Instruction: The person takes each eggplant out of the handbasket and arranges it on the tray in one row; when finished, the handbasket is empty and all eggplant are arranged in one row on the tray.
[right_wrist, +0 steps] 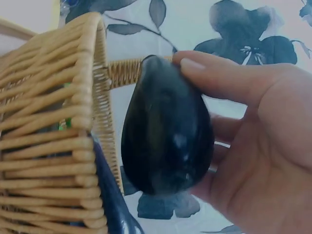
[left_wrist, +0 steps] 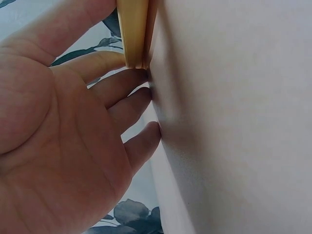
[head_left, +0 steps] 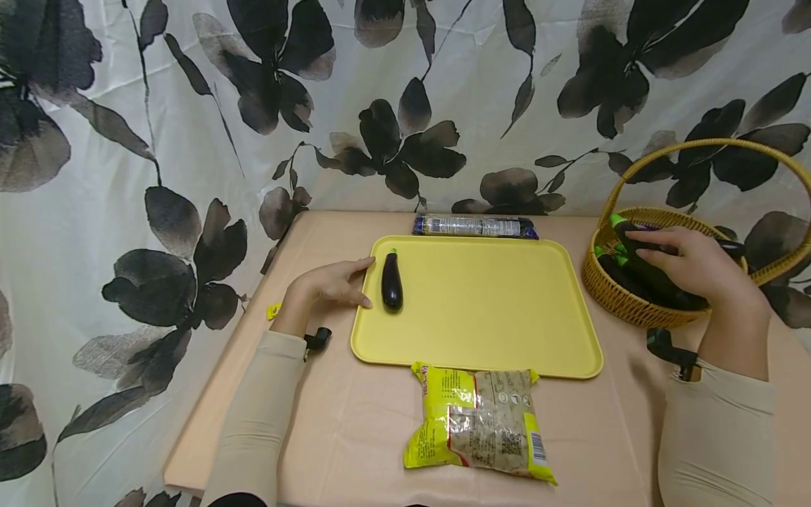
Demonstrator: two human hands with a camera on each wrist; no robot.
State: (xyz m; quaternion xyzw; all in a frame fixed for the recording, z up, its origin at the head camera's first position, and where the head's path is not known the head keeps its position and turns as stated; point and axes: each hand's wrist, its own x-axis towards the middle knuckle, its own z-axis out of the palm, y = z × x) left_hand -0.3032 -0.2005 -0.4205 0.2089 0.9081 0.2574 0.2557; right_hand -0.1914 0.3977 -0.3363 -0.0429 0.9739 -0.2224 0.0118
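My left hand (head_left: 332, 282) rests at the left edge of a yellow tray (head_left: 488, 310), its fingers fairly straight and touching the rim. In the left wrist view the other fingertips touch the tabletop beside the tray's edge (left_wrist: 134, 34). One dark purple eggplant (head_left: 392, 283) lies upright along the tray's left side, green stem away from me. Above the wicker basket (head_left: 602, 285) at the right, my right hand (head_left: 703, 264) holds another eggplant (right_wrist: 165, 131) between thumb and fingers. More eggplants (head_left: 624, 278) with green stems lie in the basket, partly hidden by the hand.
A yellow printed snack bag (head_left: 484, 422) lies in front of the tray. Behind the tray is a long dark blue package (head_left: 475, 226). The basket's tall handle (head_left: 703, 143) arches over its opening. A floral cloth (head_left: 393, 91) hangs behind the peach-coloured table (head_left: 342, 436).
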